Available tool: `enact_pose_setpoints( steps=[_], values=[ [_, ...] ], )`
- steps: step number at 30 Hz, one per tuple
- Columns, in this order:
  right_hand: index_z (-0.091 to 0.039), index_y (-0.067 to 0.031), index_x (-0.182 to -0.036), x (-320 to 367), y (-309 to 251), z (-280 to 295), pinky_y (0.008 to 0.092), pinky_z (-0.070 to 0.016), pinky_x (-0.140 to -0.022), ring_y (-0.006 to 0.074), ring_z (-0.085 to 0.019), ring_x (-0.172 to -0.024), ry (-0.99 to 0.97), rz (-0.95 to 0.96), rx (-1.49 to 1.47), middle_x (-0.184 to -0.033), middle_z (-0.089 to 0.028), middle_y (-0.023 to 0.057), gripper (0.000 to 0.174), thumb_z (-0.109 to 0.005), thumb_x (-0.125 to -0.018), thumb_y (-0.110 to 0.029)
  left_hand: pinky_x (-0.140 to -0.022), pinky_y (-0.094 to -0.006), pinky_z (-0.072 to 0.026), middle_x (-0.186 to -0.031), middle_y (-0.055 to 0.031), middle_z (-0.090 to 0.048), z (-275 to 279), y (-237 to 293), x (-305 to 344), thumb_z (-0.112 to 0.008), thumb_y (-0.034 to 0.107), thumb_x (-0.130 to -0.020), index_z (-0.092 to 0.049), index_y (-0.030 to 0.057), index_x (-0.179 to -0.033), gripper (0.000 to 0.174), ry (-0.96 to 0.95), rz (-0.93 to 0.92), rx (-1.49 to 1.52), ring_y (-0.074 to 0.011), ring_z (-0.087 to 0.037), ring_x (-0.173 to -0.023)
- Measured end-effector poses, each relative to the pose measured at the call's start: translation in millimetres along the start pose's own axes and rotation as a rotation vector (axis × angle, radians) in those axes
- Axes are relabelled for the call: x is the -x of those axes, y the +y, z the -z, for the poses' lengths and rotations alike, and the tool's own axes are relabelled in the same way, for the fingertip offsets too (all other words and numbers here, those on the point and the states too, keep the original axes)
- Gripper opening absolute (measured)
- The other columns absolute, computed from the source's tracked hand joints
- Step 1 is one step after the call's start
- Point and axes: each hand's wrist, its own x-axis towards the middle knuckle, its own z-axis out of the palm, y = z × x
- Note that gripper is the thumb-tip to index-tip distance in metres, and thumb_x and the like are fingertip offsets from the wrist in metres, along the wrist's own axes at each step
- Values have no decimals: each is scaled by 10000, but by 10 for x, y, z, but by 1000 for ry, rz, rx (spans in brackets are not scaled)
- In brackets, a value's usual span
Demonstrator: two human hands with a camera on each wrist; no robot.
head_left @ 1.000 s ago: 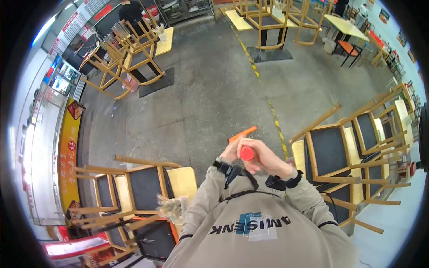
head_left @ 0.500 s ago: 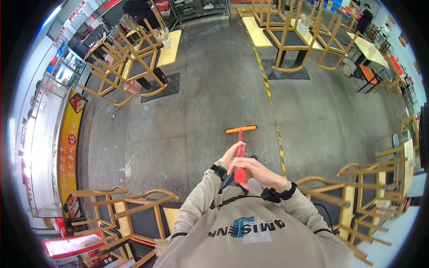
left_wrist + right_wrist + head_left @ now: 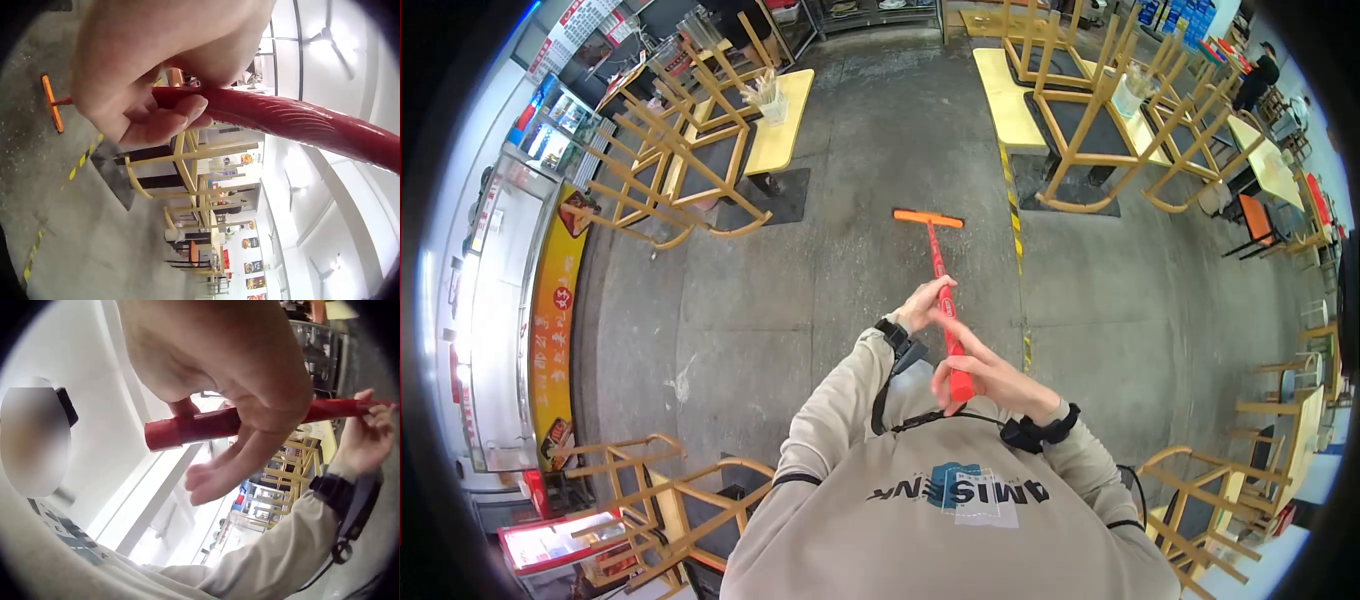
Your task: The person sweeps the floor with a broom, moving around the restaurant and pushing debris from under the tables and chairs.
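Observation:
A long red handle runs forward from the body to an orange crossbar head, which lies at the grey floor. My left hand grips the handle partway along; in the left wrist view its fingers curl round the red handle. Nearer the body, my right hand holds the handle close to its thick end. From the right wrist, the thumb and fingers of the right hand lie around the red end, two fingertips standing off it.
Tables with upturned chairs stand at front left and front right, more at both near sides. A counter with a yellow panel lines the left. Yellow-black tape marks the floor. A person is at far right.
The orange head has swung from close by the hands to farther forward on the floor. The front tables appear nearer, and the near chairs have slid down the view. Both hands still hold the handle.

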Motion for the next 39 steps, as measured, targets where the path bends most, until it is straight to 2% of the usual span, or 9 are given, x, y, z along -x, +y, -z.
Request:
enact_pose_setpoints(
  steps=[1, 2, 4, 8, 14, 27, 33, 37, 39],
  values=[
    [-31, -190, -1481, -144, -81, 111, 272, -511, -727, 161, -589, -853, -18, -6, -62, -1063, -558, 114, 677, -457, -956, -214, -536, -247, -352, -645, 70, -425, 15, 205, -172, -620, 254, -851, -541, 157, -790, 139, -6, 5, -8, -64, -432, -579],
    [-31, -190, -1481, -319, -150, 196, 272, -511, -727, 161, -589, -853, -12, -5, -61, -1063, -558, 114, 677, -457, -956, -214, -536, -247, -352, -645, 70, -425, 89, 374, -402, -620, 254, -851, -541, 157, -790, 139, -12, 8, -7, -64, -432, -579],
    [-144, -170, -1469, -702, -302, 354, 243, -483, -784, 147, -560, -901, 196, 1, -501, -1158, -527, 79, 639, -497, -936, -178, -546, -253, -357, -648, 68, -425, 251, 698, -865, -603, 264, -867, -544, 159, -811, 133, -13, -28, 22, -63, -433, -591],
    [-364, -126, -1378, -1542, -654, 998, 246, -479, -793, 106, -547, -884, 113, 72, -724, -1209, -513, 54, 468, -517, -938, -165, -545, -245, -397, -638, 47, -480, 548, 1427, -1850, -570, 277, -881, -568, 128, -904, 151, -91, -72, 22, -82, -450, -538],
    [-435, -104, -1299, -2437, -1585, 1418, 247, -475, -732, 94, -537, -805, 218, -35, -582, -1096, -556, 28, 375, -527, -940, -156, -616, -278, -417, -675, 66, -474, 740, 2544, -2692, -568, 292, -881, -533, 159, -817, 152, -149, 53, -133, -63, -460, -608],
    [-238, -202, -1435, -4115, -2373, 3419, 259, -436, -698, 115, -516, -764, 209, -51, -617, -945, -508, 27, 586, -513, -924, -118, -583, -224, -442, -751, 21, -511, 1002, 3955, -5388, -630, 256, -855, -500, 120, -909, 196, -119, 213, -508, -64, -530, -642],
    [-338, -218, -1367, -5170, -2544, 4470, 249, -418, -636, 95, -483, -715, 322, -77, -821, -868, -494, 5, 474, -510, -930, -149, -762, -381, -474, -925, -112, -613, 1405, 3863, -7010, -609, 340, -806, -484, 44, -1133, 459, 145, -223, -1084, -257, -609, -848],
    [-474, -152, -1174, -5652, -2157, 4875, 195, -318, -491, 51, -361, -557, 427, -77, -1166, -695, -383, -47, 250, -518, -938, -220, -924, -407, -424, -1085, -214, -594, 1238, 3926, -7227, -542, 312, -827, -451, 53, -1261, 513, 275, 74, -1404, -377, -540, -1076],
    [-495, -98, -1061, -5632, -1970, 4847, 191, -226, -399, 28, -278, -469, 543, -135, -1162, -617, -314, -73, 232, -532, -942, -294, -1025, -425, -343, -1164, -226, -559, 1396, 3674, -7236, -522, 244, -809, -473, 31, -1263, 505, 164, -938, -1952, -367, -462, -1186]
  ],
)
